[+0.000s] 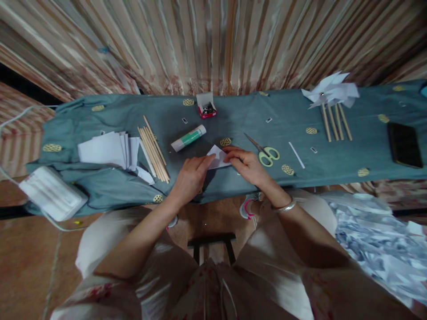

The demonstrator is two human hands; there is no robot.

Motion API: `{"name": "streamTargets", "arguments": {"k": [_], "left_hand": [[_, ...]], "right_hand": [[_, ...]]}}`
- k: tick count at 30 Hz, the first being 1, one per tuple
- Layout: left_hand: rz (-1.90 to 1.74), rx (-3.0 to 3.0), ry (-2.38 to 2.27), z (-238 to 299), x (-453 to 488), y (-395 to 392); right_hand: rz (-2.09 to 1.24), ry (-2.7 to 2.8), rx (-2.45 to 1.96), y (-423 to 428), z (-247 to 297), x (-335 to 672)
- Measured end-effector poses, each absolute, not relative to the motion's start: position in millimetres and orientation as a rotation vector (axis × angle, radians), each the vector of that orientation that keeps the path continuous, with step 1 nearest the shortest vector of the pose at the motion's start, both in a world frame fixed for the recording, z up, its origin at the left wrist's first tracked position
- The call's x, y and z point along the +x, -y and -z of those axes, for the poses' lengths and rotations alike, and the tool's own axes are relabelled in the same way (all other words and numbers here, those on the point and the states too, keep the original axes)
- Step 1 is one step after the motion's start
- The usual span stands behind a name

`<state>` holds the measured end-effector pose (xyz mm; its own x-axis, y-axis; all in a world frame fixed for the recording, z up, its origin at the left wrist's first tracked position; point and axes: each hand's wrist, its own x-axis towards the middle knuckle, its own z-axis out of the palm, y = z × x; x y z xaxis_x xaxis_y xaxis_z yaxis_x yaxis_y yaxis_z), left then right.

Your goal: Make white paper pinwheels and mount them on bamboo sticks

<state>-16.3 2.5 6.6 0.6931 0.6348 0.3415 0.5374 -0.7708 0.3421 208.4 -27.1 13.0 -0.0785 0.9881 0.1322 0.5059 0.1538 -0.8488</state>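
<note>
A small white folded paper [218, 158] lies on the grey-blue cloth [240, 129] near the front edge of the table. My left hand [191, 175] rests on the paper's left side, fingers together and pressing it flat. My right hand [245, 162] presses the paper's right edge with its fingers laid down; a metal bangle sits on that wrist. A green-and-white glue stick [188, 138] lies just behind the paper. Green-handled scissors [265, 152] lie right of my right hand.
A stack of white paper squares [106, 151] and several wooden sticks [154, 149] lie at left. A red pin box [207, 109] stands at the back. Paper pinwheels on sticks [332, 100] and a dark phone [404, 144] lie at right. Paper scraps [376, 244] cover the floor.
</note>
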Motion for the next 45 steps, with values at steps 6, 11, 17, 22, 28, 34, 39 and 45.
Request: {"name": "streamTargets", "arguments": {"k": [6,11,17,22,28,34,39,45], "left_hand": [[-0.640,2.798,-0.824,-14.4,-13.9,-7.3],[-0.722,2.787,-0.855,-18.7,-12.5,-13.5],[-0.747,2.790,-0.809,-22.4,-4.9,-7.9],[-0.738,2.835,-0.758,-23.1,-4.5,-7.2],[-0.725,2.854,-0.713,-12.8,-14.0,-3.5],[-0.655,2.792,-0.724,-8.6,-24.5,10.0],[-0.676,2.668,-0.734,-11.3,-26.2,17.2],[-0.714,2.527,-0.772,-10.0,-26.2,16.9]], "right_hand": [[-0.954,1.657,-1.535,29.6,-14.9,217.2],[-1.044,1.621,-1.548,35.4,-8.9,221.3],[-0.989,1.475,-1.516,42.1,5.7,222.3],[-0.872,1.464,-1.506,51.5,4.4,220.5],[-0.600,1.796,-1.531,69.5,-12.6,222.7],[-0.478,1.957,-1.481,76.7,-14.4,228.3],[-0.698,1.841,-1.393,70.3,-10.7,227.2],[-0.751,1.741,-1.437,54.4,-5.0,220.6]]}}
